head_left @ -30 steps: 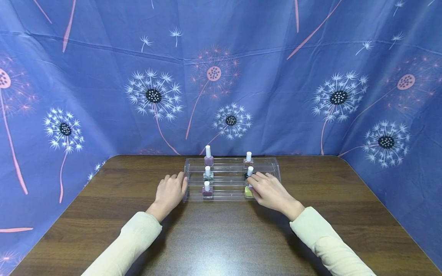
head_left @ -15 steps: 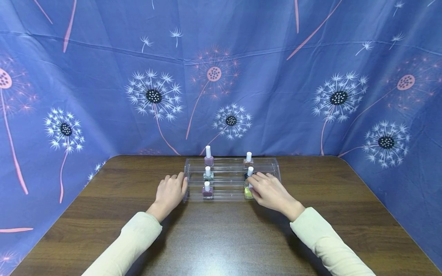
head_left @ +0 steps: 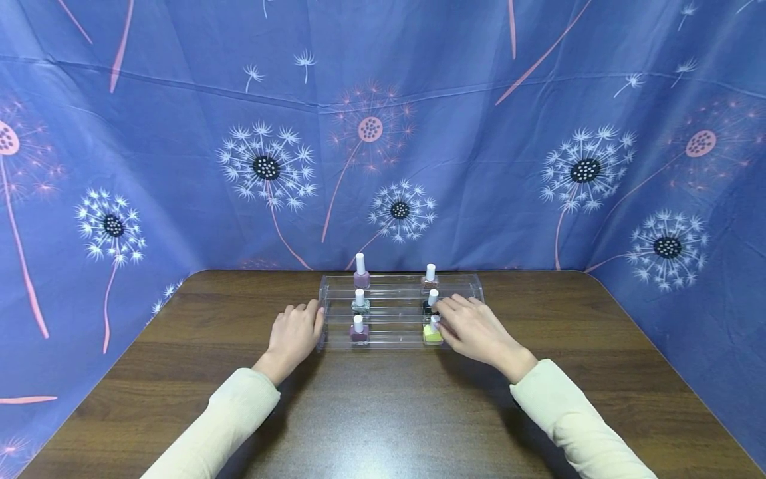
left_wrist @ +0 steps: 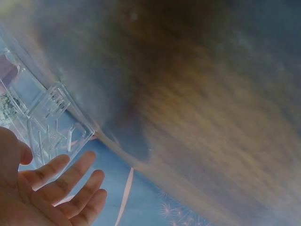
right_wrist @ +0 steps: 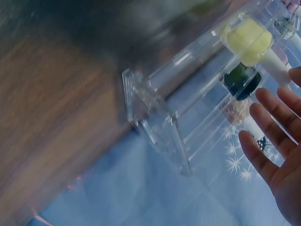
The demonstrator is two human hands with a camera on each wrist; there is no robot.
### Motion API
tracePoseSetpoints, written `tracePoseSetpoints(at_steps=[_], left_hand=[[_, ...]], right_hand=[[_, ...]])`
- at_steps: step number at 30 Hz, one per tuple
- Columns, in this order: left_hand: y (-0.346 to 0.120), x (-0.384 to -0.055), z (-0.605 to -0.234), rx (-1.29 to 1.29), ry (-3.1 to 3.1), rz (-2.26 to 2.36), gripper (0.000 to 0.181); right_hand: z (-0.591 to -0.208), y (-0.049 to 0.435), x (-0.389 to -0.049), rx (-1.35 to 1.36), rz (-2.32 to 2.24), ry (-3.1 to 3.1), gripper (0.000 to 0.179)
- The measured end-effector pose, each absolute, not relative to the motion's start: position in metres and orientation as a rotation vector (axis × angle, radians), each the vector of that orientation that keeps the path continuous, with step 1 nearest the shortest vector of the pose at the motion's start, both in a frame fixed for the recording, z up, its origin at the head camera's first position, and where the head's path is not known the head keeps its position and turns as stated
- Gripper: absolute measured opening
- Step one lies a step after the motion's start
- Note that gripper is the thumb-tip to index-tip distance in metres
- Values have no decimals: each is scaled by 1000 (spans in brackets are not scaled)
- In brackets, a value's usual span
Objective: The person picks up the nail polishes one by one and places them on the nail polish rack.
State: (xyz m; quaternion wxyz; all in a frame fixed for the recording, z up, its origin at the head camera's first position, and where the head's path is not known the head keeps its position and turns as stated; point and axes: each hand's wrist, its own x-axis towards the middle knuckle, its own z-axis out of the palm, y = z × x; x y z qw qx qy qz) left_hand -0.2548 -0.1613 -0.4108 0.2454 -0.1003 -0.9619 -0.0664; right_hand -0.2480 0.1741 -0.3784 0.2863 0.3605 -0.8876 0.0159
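Note:
A clear tiered acrylic rack (head_left: 395, 338) holds several nail polish bottles with white caps. My right hand (head_left: 475, 332) is beside the yellow nail polish bottle (head_left: 432, 334) on the front tier. In the right wrist view its fingers (right_wrist: 268, 125) are spread and relaxed, with the thumb near the white cap. Behind the yellow one stands a dark green bottle (right_wrist: 242, 81), then a glittery brownish bottle (head_left: 429, 283) on the top tier. My left hand (head_left: 293, 336) is at the rack's left end, fingers loosely extended; whether it touches the rack I cannot tell.
On the rack's left half stand a purple bottle (head_left: 360, 334), a glittery green bottle (head_left: 360, 305) and a mauve bottle (head_left: 362, 279). The brown wooden table (head_left: 371, 412) extends around the rack. A blue dandelion-print cloth (head_left: 479, 199) hangs behind and at both sides.
My right hand has shifted slightly right, away from the yellow bottle, whose cap and body now show more. The left hand and the rack stay in place.

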Motion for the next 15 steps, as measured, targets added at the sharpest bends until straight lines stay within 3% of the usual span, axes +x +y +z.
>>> tracePoseSetpoints(at_steps=[15], left_hand=[[-176,-240,-394,-299,-2609,-266,37]], right_hand=[[-369,202,-243,882,116,-2347,27]])
